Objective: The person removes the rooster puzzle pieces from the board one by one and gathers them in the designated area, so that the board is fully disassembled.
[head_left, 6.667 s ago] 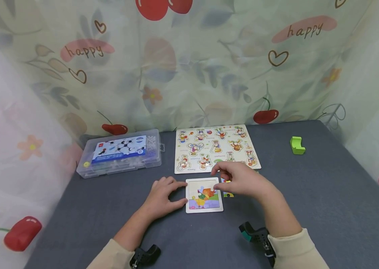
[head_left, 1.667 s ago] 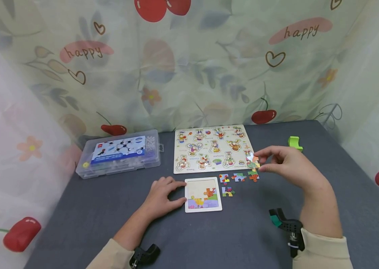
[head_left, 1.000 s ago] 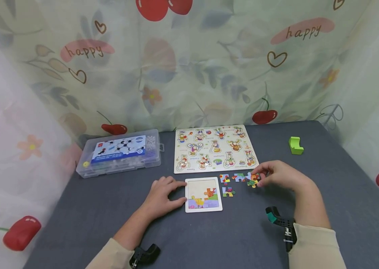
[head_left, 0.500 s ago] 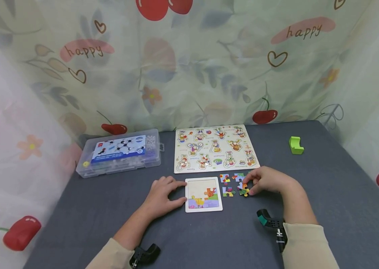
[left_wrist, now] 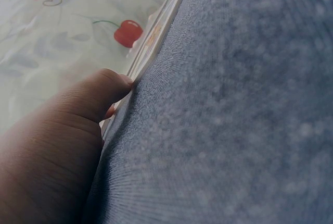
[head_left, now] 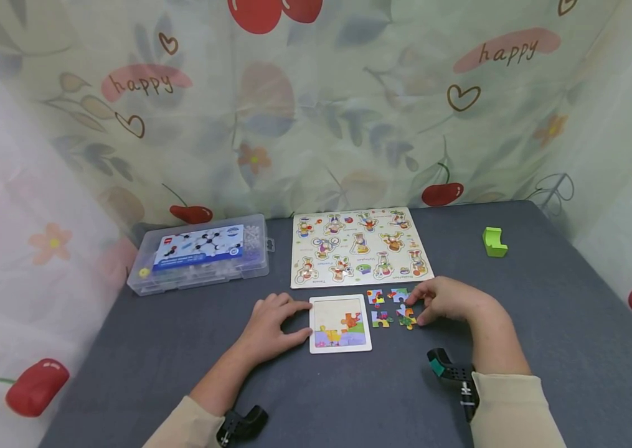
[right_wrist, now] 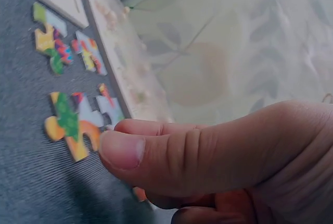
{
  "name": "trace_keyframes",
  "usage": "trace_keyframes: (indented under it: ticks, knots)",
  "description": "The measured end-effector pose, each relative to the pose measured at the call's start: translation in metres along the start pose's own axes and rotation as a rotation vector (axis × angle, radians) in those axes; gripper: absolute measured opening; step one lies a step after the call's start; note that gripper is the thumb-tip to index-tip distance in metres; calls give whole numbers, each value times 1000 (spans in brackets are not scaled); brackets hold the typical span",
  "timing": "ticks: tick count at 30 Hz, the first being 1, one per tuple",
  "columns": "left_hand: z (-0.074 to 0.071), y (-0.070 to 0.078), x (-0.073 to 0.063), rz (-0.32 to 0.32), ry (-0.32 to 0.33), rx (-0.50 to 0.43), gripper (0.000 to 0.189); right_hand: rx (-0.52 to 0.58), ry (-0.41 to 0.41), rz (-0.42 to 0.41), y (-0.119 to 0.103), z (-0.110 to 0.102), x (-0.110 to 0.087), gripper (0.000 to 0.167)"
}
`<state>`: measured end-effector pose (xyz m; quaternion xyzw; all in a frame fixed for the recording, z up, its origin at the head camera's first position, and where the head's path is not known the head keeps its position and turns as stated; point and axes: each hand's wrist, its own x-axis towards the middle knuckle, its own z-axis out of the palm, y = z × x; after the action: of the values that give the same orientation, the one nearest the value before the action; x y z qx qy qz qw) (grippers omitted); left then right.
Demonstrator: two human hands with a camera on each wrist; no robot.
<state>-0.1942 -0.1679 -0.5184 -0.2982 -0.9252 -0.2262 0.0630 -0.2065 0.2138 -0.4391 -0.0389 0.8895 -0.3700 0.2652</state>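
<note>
My left hand rests at the left edge of a small square puzzle tray, index finger and thumb touching its rim. In the left wrist view the thumb meets the rim. Joined pieces fill the tray's lower part and right side; the upper left is bare wood. My right hand pinches an orange, green and blue jigsaw piece low at the table, right of the tray. The right wrist view shows thumb and index finger at the edge of that piece. Other loose pieces lie close by.
Behind the tray lies a large animal peg puzzle board. A clear plastic case with a blue label stands at the back left. A green curved block sits at the back right. A patterned curtain hangs behind the table.
The right hand has moved from above the tray out to the right, then lowered a jigsaw piece among the loose ones. Fewer pieces are in the tray. The left hand has stayed put.
</note>
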Motion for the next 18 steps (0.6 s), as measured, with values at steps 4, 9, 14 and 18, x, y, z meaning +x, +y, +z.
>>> trace_keyframes:
  ticks: [4, 9, 14, 18]
  knots:
    - [0, 0, 0, -1, 2, 0, 47, -10, 19, -33, -6, -5, -7, 38]
    - [0, 0, 0, -2, 4, -2, 46, 33, 49, -144, -14, -10, -17, 37]
    - [0, 1, 0, -4, 3, -3, 46, 45, 90, -221, -27, -13, -28, 36]
    - [-1, 2, 0, -4, 0, -5, 46, 20, 116, -273, -36, -12, -35, 33]
